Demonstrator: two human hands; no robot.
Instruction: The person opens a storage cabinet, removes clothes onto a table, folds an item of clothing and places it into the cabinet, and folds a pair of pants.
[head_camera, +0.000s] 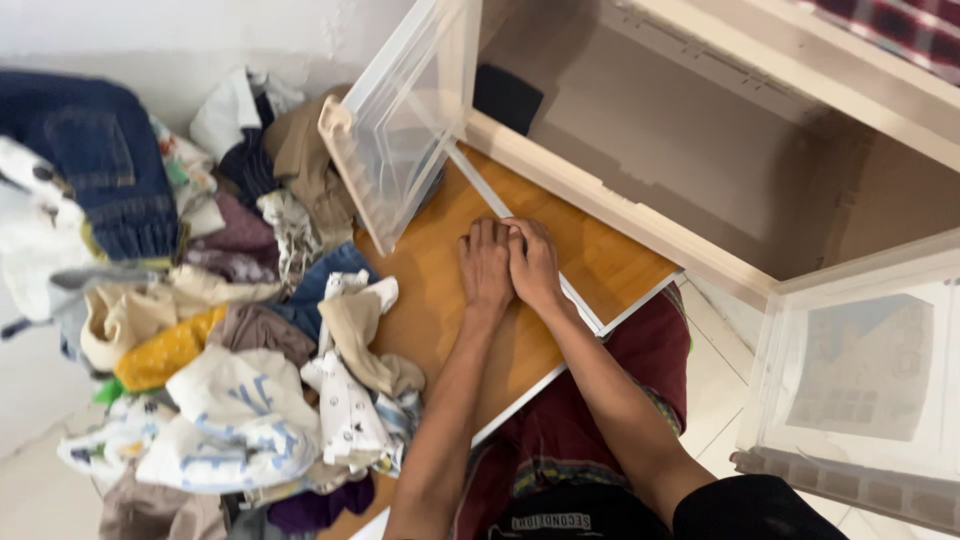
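Both flat, open hands, left hand (485, 265) and right hand (533, 262), on wooden board (440, 290), clothes pile (200, 330) alongside, open plastic door (400, 120) just ahead.

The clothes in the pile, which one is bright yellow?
The small crumpled cloth low on the pile's left side, beside the beige garment. It alone is yellow; the others are blue, white, brown or purple.

Soft even daylight, faint shadows, slight edge distortion

No packages, signs or screens observed. One small printed label (551, 521), pale lettering on black garment fabric, at the bottom edge.
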